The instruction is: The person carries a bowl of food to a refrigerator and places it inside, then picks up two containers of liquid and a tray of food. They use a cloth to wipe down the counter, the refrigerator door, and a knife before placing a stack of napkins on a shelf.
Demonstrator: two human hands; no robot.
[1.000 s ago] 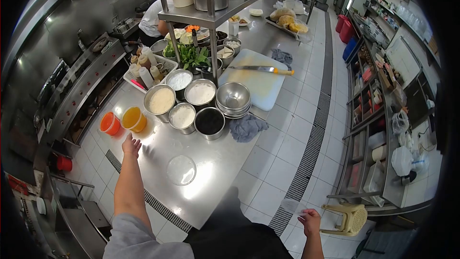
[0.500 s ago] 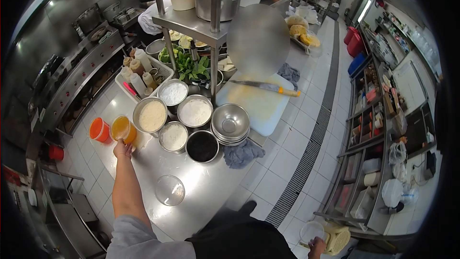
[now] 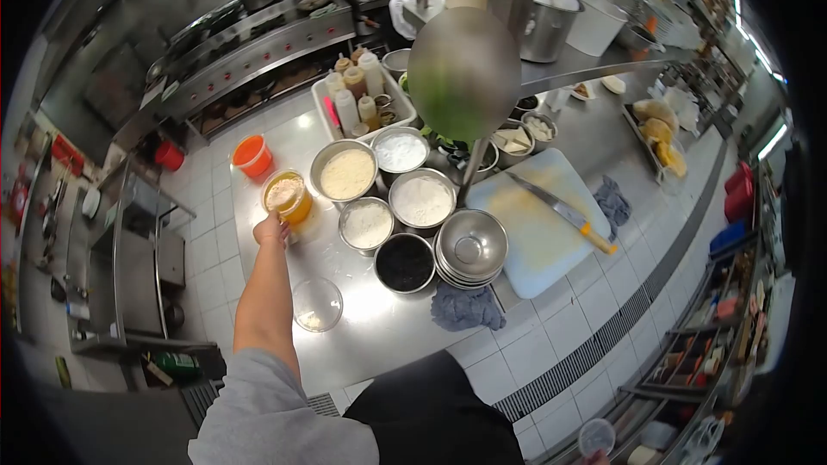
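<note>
- The left hand (image 3: 272, 228), at centre left of the frame, has its fingers closed around the base of a clear round plastic tub of yellow sauce (image 3: 289, 195).
- The tub stands on the steel surface (image 3: 379, 327), just left of a steel bowl of pale crumbs (image 3: 346, 172).
- A clear round lid (image 3: 317, 304) lies below it.
- The right hand is out of view.
</note>
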